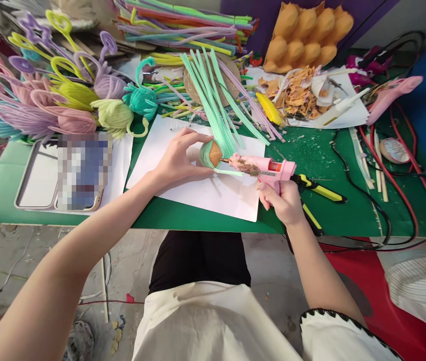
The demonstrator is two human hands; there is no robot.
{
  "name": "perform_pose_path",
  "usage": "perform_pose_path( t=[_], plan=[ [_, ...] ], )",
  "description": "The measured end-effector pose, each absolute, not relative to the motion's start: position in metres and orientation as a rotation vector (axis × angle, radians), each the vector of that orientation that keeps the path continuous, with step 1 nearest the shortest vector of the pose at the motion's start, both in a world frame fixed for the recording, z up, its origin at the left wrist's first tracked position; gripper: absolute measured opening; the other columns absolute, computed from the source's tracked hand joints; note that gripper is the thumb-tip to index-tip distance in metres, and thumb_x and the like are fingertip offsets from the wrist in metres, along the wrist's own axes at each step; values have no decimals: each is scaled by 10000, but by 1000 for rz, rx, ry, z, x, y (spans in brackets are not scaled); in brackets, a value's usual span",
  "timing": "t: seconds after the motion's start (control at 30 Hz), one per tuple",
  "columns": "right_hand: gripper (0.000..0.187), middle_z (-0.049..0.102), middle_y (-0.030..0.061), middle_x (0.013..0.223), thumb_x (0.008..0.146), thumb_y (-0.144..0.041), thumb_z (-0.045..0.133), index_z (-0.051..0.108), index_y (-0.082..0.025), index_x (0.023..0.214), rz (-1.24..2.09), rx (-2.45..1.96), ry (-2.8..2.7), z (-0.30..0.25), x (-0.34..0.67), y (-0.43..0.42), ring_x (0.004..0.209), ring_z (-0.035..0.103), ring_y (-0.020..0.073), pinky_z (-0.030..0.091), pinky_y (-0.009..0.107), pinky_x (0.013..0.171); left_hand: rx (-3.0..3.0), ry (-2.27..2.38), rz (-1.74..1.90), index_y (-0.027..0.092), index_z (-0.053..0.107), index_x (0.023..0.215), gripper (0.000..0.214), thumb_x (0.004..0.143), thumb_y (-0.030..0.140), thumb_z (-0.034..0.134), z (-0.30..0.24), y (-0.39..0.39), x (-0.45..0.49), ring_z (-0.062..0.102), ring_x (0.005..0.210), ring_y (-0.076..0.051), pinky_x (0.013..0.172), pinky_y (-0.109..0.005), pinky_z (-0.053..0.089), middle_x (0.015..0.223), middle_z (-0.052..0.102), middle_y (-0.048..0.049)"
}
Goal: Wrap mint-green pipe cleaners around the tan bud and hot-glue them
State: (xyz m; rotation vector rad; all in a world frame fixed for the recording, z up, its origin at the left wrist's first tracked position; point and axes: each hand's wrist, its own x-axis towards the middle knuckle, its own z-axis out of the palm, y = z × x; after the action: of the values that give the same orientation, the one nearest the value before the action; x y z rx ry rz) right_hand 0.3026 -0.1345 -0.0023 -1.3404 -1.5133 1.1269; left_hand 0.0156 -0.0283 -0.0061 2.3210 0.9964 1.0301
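My left hand [181, 158] grips a small rounded piece [210, 153], tan in the middle with pale green pipe cleaner wound around it. In my right hand [284, 200] is a pink hot glue gun [265, 168], its nozzle pointing left at the tan part; whether it touches I cannot tell. Long mint green pipe cleaners [213, 100] fan out behind the piece, and a short green end juts out below the nozzle. Beneath both lies a white sheet of paper [198, 200].
Finished pipe cleaner swans [73, 95] crowd the left, behind a phone [81, 173]. Pipe cleaner bundles [186, 27] lie at the back, near an orange egg carton [306, 37] and torn scraps [295, 90]. Yellow-black pliers [320, 190] and cables [404, 195] lie right.
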Motion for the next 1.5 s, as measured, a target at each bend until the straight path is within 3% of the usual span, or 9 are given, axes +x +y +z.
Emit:
perform_pose_path(
  t=[0.33,0.97,1.13,1.5],
  plan=[
    [634,459,-14,382,931,-640,628,493,-228,468,1092,-1333,-1543,-4,304,-135,388,446,115,337,312,485,2329,974,1027,228,677,1257,705,626,357,962,-7,-28,15,660,1124,-271,988,-415,572,1195,714,-81],
    [530,471,-27,416,968,-543,632,584,-219,551,1108,-1320,-1484,-4,304,-137,398,441,106,310,319,483,2341,892,1049,211,672,1290,708,665,402,945,-7,-28,16,657,1126,-263,988,-394,567,1212,740,-88],
    [622,459,-20,404,970,-560,619,504,-212,467,1087,-1307,-1524,-7,305,-136,399,442,100,319,317,492,2378,879,1019,210,663,1304,705,693,436,932,-5,-28,15,654,1135,-268,991,-406,554,1238,745,-84],
    [625,459,-23,388,948,-601,630,514,-210,475,1092,-1295,-1534,-6,305,-134,384,444,98,327,303,478,2419,837,995,226,652,1319,709,717,492,916,-7,-26,14,660,1153,-290,1011,-454,544,1254,743,-91]
  ],
)
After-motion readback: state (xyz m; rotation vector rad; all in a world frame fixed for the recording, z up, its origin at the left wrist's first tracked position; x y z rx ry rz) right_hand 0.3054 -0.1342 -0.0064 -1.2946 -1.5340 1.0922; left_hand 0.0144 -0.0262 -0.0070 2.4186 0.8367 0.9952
